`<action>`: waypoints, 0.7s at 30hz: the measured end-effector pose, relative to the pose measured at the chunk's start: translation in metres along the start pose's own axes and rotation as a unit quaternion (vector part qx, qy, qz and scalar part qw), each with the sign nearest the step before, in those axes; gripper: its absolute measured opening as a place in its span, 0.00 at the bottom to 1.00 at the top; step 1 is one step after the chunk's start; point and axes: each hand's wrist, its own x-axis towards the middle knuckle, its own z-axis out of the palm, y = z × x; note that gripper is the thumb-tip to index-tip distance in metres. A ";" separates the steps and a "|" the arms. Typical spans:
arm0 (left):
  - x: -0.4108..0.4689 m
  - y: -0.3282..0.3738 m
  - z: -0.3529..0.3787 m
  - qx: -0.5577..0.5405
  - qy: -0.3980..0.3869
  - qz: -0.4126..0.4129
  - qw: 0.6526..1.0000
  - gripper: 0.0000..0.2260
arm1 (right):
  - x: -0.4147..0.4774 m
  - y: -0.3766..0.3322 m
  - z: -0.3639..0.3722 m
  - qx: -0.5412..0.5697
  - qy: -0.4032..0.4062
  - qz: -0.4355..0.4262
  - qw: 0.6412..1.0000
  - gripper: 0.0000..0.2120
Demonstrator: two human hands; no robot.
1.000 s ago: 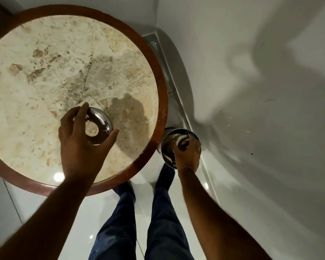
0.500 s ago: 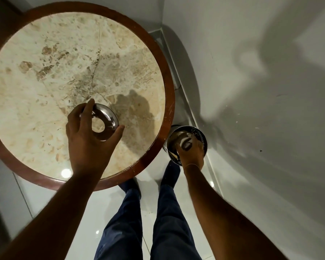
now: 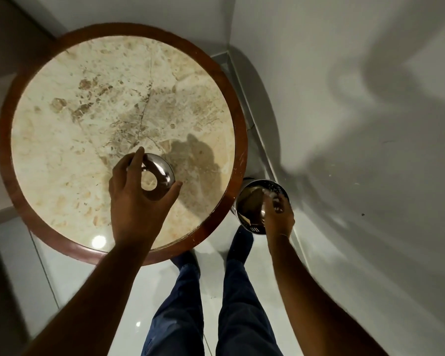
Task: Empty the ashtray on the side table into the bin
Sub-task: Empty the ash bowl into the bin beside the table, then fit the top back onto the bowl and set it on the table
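From the head view, my left hand (image 3: 136,201) pinches the ashtray's steel ring lid (image 3: 157,179) over the marble side table (image 3: 108,104). My right hand (image 3: 278,214) holds something blurred, likely the ashtray bowl, in the steel bin (image 3: 252,201) on the floor at right; its grip I cannot tell. I judge emptying underway; next, the bowl returns, clearing the table rim.

My left hand (image 3: 136,201) holds the ashtray lid (image 3: 157,177) over the side table (image 3: 88,124); my right hand (image 3: 278,214) is over the bin (image 3: 249,201), just right of it.
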 end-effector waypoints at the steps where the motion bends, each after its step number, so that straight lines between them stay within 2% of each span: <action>1: 0.001 0.002 -0.002 -0.001 -0.005 -0.007 1.000 0.44 | -0.003 -0.006 -0.006 0.042 0.013 0.022 0.999 0.20; 4: 0.005 0.012 -0.018 -0.007 -0.015 -0.009 1.000 0.45 | -0.018 -0.032 -0.027 0.198 0.000 0.105 0.975 0.21; 6: 0.008 0.020 -0.028 -0.026 -0.020 0.003 0.999 0.45 | -0.031 -0.054 -0.039 0.334 -0.050 0.148 0.930 0.28; 8: 0.019 0.031 -0.043 -0.049 -0.023 0.004 0.999 0.44 | -0.043 -0.087 -0.044 0.425 -0.131 0.147 0.883 0.34; 11: 0.031 0.051 -0.066 -0.091 -0.028 0.006 0.995 0.44 | -0.071 -0.138 -0.039 0.494 -0.239 0.159 0.820 0.37; 13: 0.037 0.064 -0.083 -0.101 -0.021 0.028 0.994 0.44 | -0.090 -0.166 -0.028 0.498 -0.314 0.157 0.793 0.36; 16: 0.050 0.081 -0.081 -0.095 -0.042 0.086 0.991 0.43 | -0.099 -0.184 -0.006 0.460 -0.362 0.122 0.802 0.34; 18: 0.060 0.078 -0.116 -0.094 -0.012 0.109 0.990 0.43 | -0.134 -0.220 0.029 0.410 -0.417 0.102 0.804 0.33; 21: 0.080 0.095 -0.121 -0.116 -0.081 0.111 0.984 0.45 | -0.139 -0.252 0.049 0.367 -0.441 0.065 0.816 0.34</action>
